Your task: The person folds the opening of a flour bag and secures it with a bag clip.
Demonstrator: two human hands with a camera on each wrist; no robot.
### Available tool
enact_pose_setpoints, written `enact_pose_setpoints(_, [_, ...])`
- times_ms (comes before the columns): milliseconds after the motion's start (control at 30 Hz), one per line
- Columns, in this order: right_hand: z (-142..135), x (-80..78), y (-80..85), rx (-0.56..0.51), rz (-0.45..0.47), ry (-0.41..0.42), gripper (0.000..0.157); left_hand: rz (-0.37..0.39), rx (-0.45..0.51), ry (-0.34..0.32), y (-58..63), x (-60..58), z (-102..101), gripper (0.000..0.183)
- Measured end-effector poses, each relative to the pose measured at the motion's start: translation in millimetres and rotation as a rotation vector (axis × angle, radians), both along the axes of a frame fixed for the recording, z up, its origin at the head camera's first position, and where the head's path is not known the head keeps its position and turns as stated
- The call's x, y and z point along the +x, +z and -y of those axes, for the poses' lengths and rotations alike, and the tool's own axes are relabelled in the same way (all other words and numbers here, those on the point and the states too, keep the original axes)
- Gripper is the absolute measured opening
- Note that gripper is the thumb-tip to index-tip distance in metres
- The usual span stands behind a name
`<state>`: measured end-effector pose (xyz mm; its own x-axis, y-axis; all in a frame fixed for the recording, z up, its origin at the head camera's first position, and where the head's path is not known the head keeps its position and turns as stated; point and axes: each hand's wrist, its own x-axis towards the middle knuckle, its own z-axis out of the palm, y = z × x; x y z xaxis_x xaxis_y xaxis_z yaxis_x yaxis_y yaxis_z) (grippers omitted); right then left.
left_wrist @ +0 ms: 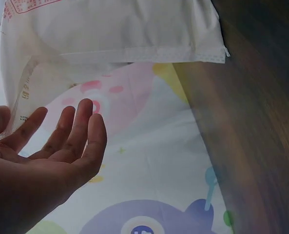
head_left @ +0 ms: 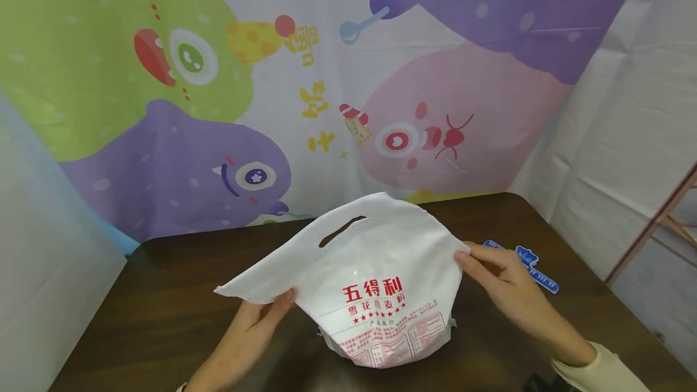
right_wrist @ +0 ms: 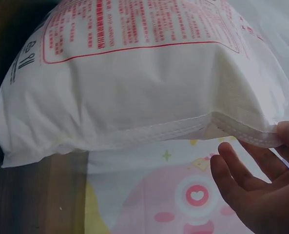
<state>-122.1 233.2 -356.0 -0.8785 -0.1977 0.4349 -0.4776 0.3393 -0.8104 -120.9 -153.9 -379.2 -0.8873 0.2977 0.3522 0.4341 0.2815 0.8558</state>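
A white flour bag (head_left: 403,247) with red printing and a slot handle near its top is held up over the dark table, its lower part bulging. At the bag's left edge, the left hand (head_left: 247,337) holds it with the thumb in front and the other fingers mostly hidden behind. The right hand (head_left: 509,289) pinches the upper right corner between thumb and fingers. In the right wrist view, the stitched seam of the flour bag (right_wrist: 134,97) runs to the right thumb. Loosely spread fingers of the left hand (left_wrist: 61,151) show in the left wrist view.
A blue ruler-like strip (head_left: 544,278) with a shaped tab lies on the table (head_left: 179,277), right behind the right hand. A cloth backdrop (head_left: 327,168) with cartoon monsters hangs along the table's back edge. Thin rack bars (head_left: 653,225) stand at far right.
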Motion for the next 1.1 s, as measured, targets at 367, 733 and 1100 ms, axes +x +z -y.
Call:
enact_pose_setpoints(367, [-2.2,-1.0,-5.6,-0.003,-0.076,0.002,0.025,-0.089,-0.159,-0.024,13.6,-5.1,5.8,0.027])
enact_pose_setpoints(733, [-0.7,-2.7,-7.3,0.012,-0.101,0.022,0.026,-0.163,-0.164,-0.037,19.0,-11.8,12.7,0.031])
enact_pose_setpoints(1100, [-0.7,-3.4,-2.1,0.055,-0.095,0.020,0.024,-0.154,-0.150,0.054,21.9,-3.9,12.3,0.033])
